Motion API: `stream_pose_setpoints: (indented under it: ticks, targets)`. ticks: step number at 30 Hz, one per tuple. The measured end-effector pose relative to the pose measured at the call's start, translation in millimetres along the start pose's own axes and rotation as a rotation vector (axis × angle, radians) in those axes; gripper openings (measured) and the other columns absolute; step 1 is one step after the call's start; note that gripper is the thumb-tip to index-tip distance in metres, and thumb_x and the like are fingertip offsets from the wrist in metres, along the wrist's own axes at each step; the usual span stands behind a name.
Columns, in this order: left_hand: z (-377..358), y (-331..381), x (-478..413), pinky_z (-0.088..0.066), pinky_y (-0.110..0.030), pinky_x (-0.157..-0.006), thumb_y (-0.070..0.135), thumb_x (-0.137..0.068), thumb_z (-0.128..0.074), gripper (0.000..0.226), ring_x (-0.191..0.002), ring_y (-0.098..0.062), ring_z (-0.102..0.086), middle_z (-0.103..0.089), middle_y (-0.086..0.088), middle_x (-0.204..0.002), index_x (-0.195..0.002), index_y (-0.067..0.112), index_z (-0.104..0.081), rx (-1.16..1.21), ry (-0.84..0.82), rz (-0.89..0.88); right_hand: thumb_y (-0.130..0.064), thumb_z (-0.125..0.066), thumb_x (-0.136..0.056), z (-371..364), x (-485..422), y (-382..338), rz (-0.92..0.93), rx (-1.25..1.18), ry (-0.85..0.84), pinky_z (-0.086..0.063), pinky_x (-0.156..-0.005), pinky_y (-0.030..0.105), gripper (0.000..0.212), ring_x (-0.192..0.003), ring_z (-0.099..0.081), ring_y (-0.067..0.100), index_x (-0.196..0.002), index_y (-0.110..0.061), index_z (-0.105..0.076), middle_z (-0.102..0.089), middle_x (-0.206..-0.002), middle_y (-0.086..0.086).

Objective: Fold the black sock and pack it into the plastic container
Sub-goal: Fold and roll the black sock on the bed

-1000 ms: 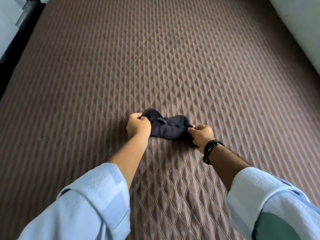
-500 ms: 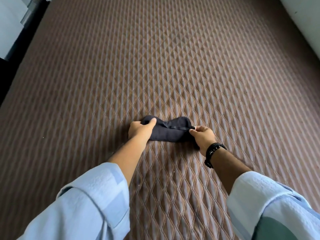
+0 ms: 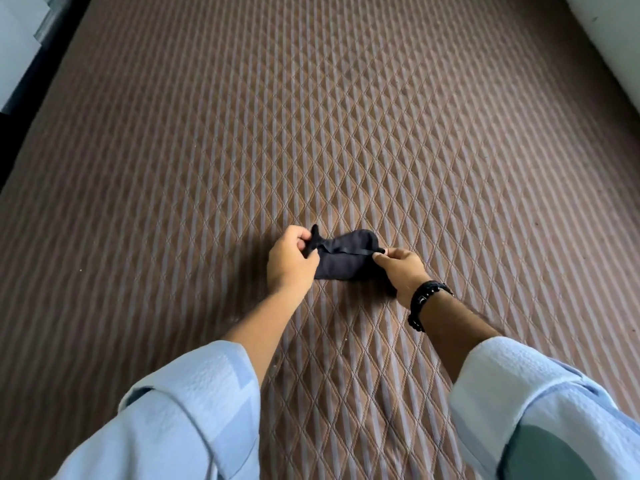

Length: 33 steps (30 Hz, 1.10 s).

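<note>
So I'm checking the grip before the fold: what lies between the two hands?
Only the black sock, stretched from the left hand to the right hand over the quilted mattress, in the head view.

Matt black cloth sock (image 3: 341, 259) on quilted fabric mattress (image 3: 346, 133).

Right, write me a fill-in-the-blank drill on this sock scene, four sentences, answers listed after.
1. The sock pinched between the two hands is ____ in colour.
2. The dark beaded bracelet sits on the ____ wrist.
3. The left hand and the right hand each grip one ____ of the sock.
4. The sock lies over a quilted brown surface stitched in a ____ pattern.

Missing words: black; right; end; diamond
</note>
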<state>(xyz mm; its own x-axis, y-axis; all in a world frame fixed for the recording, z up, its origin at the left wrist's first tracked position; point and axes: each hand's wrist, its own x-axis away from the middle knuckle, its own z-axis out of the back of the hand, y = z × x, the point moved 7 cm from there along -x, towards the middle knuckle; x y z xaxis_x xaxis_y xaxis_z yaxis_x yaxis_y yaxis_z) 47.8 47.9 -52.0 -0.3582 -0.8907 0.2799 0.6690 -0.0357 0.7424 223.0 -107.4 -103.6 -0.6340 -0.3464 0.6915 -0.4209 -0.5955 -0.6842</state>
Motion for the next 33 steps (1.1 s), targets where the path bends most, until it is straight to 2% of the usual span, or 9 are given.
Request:
stream_pose_setpoints:
  ticks: [3, 8, 13, 16, 20, 23, 26, 30, 33]
  targets:
    - [-14, 20, 13, -0.05, -0.03, -0.071, 0.013, -0.087, -0.072, 0.026, -0.088, -0.02, -0.063, -0.06, 0.007, -0.095, -0.109, 0.023, -0.063, -0.017, -0.027, -0.074, -0.016, -0.068, -0.094, -1, 4, -1, -0.006, -0.041, -0.037, -0.058, -0.089, 0.042, 0.01, -0.092, -0.067, 0.026, -0.085, -0.015, -0.063, -0.071, -0.098, 0.011]
    - [-39, 46, 26, -0.058, -0.035, -0.08, 0.019, -0.087, -0.074, 0.027, -0.093, -0.02, -0.067, -0.062, 0.009, -0.098, -0.111, 0.024, -0.063, -0.034, -0.047, -0.13, -0.011, -0.066, -0.094, -1, 10, -3, -0.017, -0.137, -0.113, -0.055, -0.05, 0.023, 0.007, -0.063, -0.069, 0.015, -0.088, -0.012, -0.062, -0.07, -0.081, 0.007]
    - [-69, 64, 31, -0.059, -0.034, -0.092, 0.027, -0.095, -0.067, 0.035, -0.096, -0.014, -0.071, -0.073, 0.002, -0.12, -0.129, 0.022, -0.065, 0.079, -0.316, -0.171, -0.011, -0.062, -0.095, 4, 11, -3, -0.069, -0.12, -0.117, -0.047, -0.042, 0.019, 0.01, -0.046, -0.063, 0.01, -0.085, -0.013, -0.063, -0.066, -0.071, 0.003]
    - [-50, 51, 22, -0.056, -0.034, -0.09, 0.024, -0.098, -0.061, 0.024, -0.11, -0.02, -0.068, -0.073, 0.005, -0.12, -0.12, 0.027, -0.07, -0.045, -0.075, -0.166, -0.035, -0.053, -0.097, 6, 10, 0, -0.155, -0.159, -0.116, -0.039, -0.063, 0.027, 0.026, -0.063, -0.051, 0.015, -0.079, -0.016, -0.055, -0.053, -0.074, 0.0]
    - [-42, 23, 20, -0.048, -0.042, -0.098, 0.039, -0.085, -0.078, 0.033, -0.124, -0.025, -0.053, -0.053, 0.009, -0.136, -0.117, 0.04, -0.068, -0.364, -0.035, -0.042, -0.068, -0.067, -0.076, -4, 15, -9, -0.128, -0.037, -0.169, -0.047, -0.092, 0.037, 0.076, -0.108, -0.062, 0.025, -0.126, -0.012, -0.062, -0.065, -0.122, 0.004]
    - [-52, 22, 21, -0.05, -0.038, -0.102, 0.032, -0.091, -0.073, 0.038, -0.124, -0.022, -0.058, -0.056, 0.007, -0.139, -0.128, 0.039, -0.065, -0.227, -0.195, -0.117, -0.032, -0.075, -0.085, -3, 16, -14, -0.02, 0.057, -0.071, -0.056, -0.098, 0.044, 0.042, -0.106, -0.07, 0.029, -0.12, -0.009, -0.068, -0.072, -0.119, 0.011]
    - [-47, 30, 28, -0.051, -0.039, -0.105, 0.023, -0.098, -0.066, 0.056, -0.122, -0.019, -0.063, -0.059, 0.005, -0.146, -0.149, 0.032, -0.048, 0.103, -0.2, -0.013, -0.017, -0.062, -0.096, 9, 34, -8, -0.034, -0.125, -0.079, -0.058, -0.074, 0.035, 0.004, -0.084, -0.067, 0.018, -0.096, -0.016, -0.065, -0.07, -0.1, 0.005]
    - [-66, 41, 58, -0.05, -0.048, -0.108, 0.04, -0.098, -0.065, 0.064, -0.135, -0.027, -0.056, -0.056, -0.003, -0.15, -0.155, 0.021, -0.042, 0.427, -0.467, 0.376, -0.015, -0.054, -0.102, 41, 71, -5, -0.048, -0.403, -0.138, -0.057, -0.071, 0.032, 0.008, -0.091, -0.066, 0.022, -0.103, -0.013, -0.061, -0.068, -0.106, 0.009]
    - [-83, 82, 87, -0.058, -0.042, -0.085, 0.027, -0.1, -0.064, 0.048, -0.108, -0.026, -0.069, -0.068, -0.007, -0.125, -0.144, 0.013, -0.054, 0.61, -0.656, 0.422, -0.012, -0.049, -0.104, 88, 102, -18, -0.016, -0.483, -0.123, -0.061, -0.074, 0.033, 0.015, -0.104, -0.064, 0.03, -0.116, -0.009, -0.058, -0.067, -0.11, 0.014]
